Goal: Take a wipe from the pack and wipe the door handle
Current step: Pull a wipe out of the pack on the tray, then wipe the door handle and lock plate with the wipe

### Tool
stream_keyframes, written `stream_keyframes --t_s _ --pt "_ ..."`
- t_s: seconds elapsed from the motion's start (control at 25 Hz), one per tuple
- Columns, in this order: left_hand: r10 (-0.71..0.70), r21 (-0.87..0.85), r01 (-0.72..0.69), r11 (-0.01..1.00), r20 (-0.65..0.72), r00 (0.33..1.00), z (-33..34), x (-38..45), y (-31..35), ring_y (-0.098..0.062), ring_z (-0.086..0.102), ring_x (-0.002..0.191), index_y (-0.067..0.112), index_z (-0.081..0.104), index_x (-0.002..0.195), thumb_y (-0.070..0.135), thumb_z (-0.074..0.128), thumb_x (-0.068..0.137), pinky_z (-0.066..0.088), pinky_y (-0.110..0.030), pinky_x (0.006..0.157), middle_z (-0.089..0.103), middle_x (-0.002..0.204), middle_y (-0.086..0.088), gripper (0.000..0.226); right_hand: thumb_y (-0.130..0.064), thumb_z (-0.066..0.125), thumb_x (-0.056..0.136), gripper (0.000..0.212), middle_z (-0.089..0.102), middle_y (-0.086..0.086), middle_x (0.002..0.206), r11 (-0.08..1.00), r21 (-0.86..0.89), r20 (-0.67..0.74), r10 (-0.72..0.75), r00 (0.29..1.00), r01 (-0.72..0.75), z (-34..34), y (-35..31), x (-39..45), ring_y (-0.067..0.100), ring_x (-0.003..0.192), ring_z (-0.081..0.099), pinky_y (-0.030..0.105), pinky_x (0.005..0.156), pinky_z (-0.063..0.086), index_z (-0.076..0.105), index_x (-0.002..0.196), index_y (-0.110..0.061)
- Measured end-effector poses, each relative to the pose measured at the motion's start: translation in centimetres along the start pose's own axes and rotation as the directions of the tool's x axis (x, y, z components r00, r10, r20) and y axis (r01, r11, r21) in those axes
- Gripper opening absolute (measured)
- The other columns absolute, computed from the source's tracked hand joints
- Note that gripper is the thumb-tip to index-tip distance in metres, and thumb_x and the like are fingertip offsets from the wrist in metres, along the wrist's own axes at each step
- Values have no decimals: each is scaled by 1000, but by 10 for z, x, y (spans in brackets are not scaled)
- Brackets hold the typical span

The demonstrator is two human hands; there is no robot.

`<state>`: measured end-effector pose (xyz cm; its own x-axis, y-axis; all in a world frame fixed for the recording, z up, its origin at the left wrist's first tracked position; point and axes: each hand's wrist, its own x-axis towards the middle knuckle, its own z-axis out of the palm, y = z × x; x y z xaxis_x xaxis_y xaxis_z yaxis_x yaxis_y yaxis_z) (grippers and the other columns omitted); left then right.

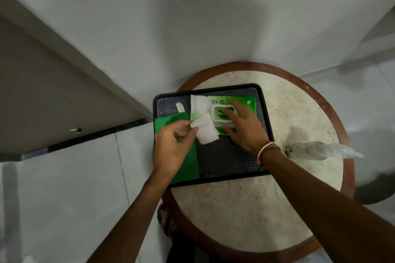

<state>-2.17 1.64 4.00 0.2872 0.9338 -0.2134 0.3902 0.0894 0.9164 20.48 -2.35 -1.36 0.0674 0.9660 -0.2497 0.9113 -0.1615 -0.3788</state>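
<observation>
A green and white wipe pack [248, 103] lies at the back of a black tray [226, 160] on a round marble-topped table. My right hand [243, 128] rests flat on the pack's white lid, fingers spread. My left hand [175, 143] pinches a white wipe [206, 131] by its folded corner, just left of the pack; the wipe hangs over the tray. No door handle is in view.
A green cloth [186, 166] lies on the tray's left side, a small white strip [180, 107] behind it. A clear plastic bottle [320, 150] lies on the table [245, 215] at right. A grey door or panel [42, 92] stands at left; white wall behind.
</observation>
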Motion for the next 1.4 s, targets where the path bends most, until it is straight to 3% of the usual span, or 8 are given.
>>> stream_keyframes --t_s 0.12,0.2,0.36,0.52,0.72,0.96,1.08,1.4 --pt "-29 -274 41 961 49 998 -41 -9 57 -4 73 71 12 73 102 -7 72 93 59 -15 66 80 78 9 21 -29 64 99 37 65 15 137 850 526 -165 66 984 31 -53 -59 -8 28 125 62 50 104 52 65 130 -7" --pt "65 -313 -42 949 62 996 -79 -20 108 -11 73 69 19 66 104 -9 69 94 61 -21 64 80 77 1 29 -37 56 103 33 78 5 114 447 893 -87 65 994 49 -112 -111 -23 21 107 73 36 87 62 74 117 -13" --pt "279 -209 -276 938 -13 960 -154 -49 197 -9 65 52 21 68 102 -9 67 97 56 -17 53 75 67 2 31 -9 58 101 22 76 18 103 122 990 -65 -53 997 71 -197 -204 -52 27 95 73 37 80 63 72 108 7" --pt "335 -131 -347 929 -110 936 -222 -79 247 -9 63 50 16 68 93 -12 61 99 55 -18 51 70 63 3 29 4 58 98 25 68 27 106 89 987 -118 -150 982 132 -252 -284 -65 34 94 65 45 86 58 61 110 25" --pt "232 -287 -273 918 -167 958 -293 -99 253 -9 74 67 12 72 92 1 63 102 61 -21 58 77 76 3 17 -2 67 95 11 78 10 87 308 921 -165 -248 955 239 -278 -360 -61 24 83 75 39 80 63 77 91 -2" --pt "119 -316 -125 941 -37 992 -385 -93 238 -13 70 76 11 67 81 41 81 81 54 -22 56 73 83 2 33 -20 68 89 16 80 0 86 316 935 -85 -231 969 158 -273 -450 -42 9 81 75 21 69 59 83 88 -17" --pt "51 -452 -60 890 -31 998 -427 -92 231 -22 77 82 14 60 83 0 83 85 55 -23 46 80 91 -4 27 -19 60 95 22 77 -2 78 228 972 -43 -83 996 61 -267 -480 -33 10 73 73 23 61 58 80 84 -18" --pt "62 -341 -102 934 -128 990 -447 -72 232 -18 80 72 17 60 100 -4 90 75 61 -23 51 83 80 1 45 -29 69 95 37 72 22 125 -321 928 163 -100 982 -187 -235 -516 -36 33 113 72 38 85 63 71 124 -5"
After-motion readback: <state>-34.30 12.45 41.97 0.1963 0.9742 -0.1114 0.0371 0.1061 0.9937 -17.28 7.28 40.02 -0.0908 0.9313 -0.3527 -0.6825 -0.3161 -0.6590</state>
